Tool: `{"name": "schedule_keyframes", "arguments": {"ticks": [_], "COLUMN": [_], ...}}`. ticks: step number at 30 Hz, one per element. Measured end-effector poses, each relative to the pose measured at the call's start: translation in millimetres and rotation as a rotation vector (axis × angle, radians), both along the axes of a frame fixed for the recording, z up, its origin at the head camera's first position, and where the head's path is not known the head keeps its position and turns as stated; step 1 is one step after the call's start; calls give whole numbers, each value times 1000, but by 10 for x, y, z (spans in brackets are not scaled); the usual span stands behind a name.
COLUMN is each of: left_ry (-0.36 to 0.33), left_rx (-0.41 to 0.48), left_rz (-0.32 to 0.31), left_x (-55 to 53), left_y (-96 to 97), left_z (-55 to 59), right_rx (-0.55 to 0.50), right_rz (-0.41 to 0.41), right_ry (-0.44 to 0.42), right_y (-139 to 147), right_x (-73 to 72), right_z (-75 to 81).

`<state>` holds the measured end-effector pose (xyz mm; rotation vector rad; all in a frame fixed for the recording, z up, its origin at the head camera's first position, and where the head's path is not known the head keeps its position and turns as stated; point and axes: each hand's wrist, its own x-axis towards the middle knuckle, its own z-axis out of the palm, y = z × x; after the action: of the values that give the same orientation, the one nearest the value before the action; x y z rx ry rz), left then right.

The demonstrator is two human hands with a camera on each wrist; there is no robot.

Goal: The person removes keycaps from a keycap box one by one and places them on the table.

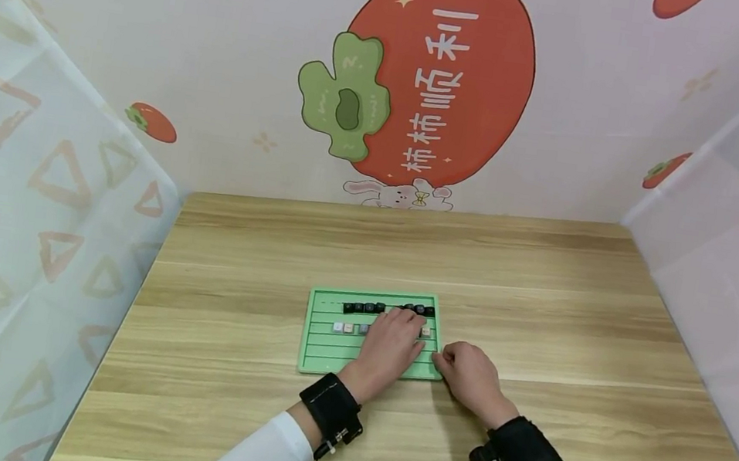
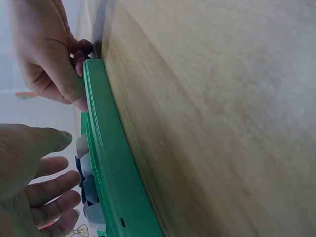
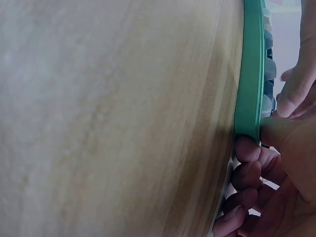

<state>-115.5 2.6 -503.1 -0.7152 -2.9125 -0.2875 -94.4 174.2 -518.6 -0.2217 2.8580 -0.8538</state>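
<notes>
A green ridged tray (image 1: 319, 348) lies on the table, bearing a row of black keycaps (image 1: 369, 308) and, below it, a row of white and grey keycaps (image 1: 347, 328). My left hand (image 1: 392, 339) reaches over the tray's right half, hiding the middle of both rows. In the left wrist view its fingers (image 2: 54, 190) are extended beside the keycaps, holding nothing. At the tray's near right corner, my right hand (image 1: 472, 376) pinches the rim. The right wrist view shows the thumb over the tray's edge (image 3: 251, 84) and curled fingers below it.
The wood-grain table (image 1: 214, 397) extends around the tray on all sides. A printed backdrop (image 1: 243, 74) stands behind it, with pale curtains (image 1: 14, 215) at the left and right. Black camera bands (image 1: 330, 408) circle both wrists.
</notes>
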Motion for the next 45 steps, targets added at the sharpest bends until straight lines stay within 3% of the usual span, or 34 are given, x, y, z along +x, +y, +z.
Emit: {"name": "schedule_keyframes", "arguments": {"ticks": [16, 24, 35, 45], "left_ry": [78, 24, 2, 40], "left_rx": [-133, -162, -188, -191], "left_rz": [-12, -16, -33, -39], "left_x": [-99, -117, -140, -130], "left_y": [181, 190, 200, 186], "left_z": [-33, -57, -47, -6], "right_rx": [-8, -2, 0, 1], "right_rz": [-9, -8, -11, -13], "right_ry": [9, -4, -5, -18], "right_y": [8, -6, -6, -16], "right_x": [-4, -4, -7, -13], "right_z": [-17, -13, -4, 24]}}
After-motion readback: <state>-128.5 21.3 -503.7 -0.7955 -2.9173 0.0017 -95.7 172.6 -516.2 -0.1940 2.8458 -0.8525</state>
